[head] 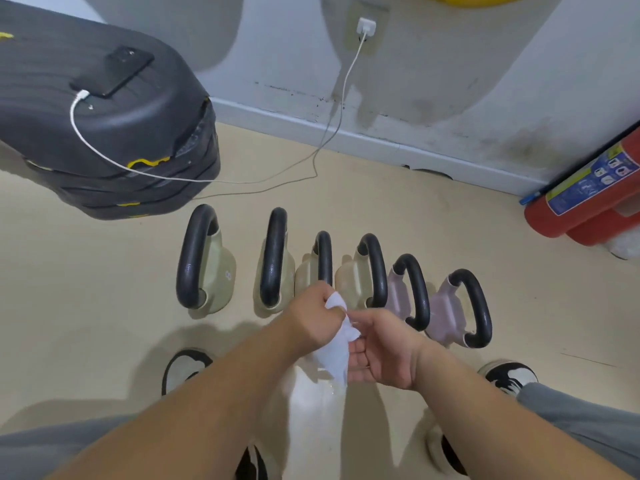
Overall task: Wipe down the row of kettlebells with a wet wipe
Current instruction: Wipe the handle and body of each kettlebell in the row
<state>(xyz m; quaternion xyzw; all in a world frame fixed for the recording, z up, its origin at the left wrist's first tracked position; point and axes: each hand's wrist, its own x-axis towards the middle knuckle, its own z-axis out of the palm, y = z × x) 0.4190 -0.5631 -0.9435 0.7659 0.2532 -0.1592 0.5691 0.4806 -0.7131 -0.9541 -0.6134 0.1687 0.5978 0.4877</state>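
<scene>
White wipe (334, 358) in left hand (311, 317), kettlebells (273, 258) beyond

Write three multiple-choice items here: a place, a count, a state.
1. The phone lies: A on the floor; B on the black stacked steps; C on the extinguisher.
2. The row holds how many kettlebells: A four; B five; C six.
3. The wet wipe is: A held between both hands; B draped over a handle; C lying on the floor.
Key: B, it rests atop the steps; C, four beige and two pink stand there; A, the left hand and the right hand both hold it.
</scene>
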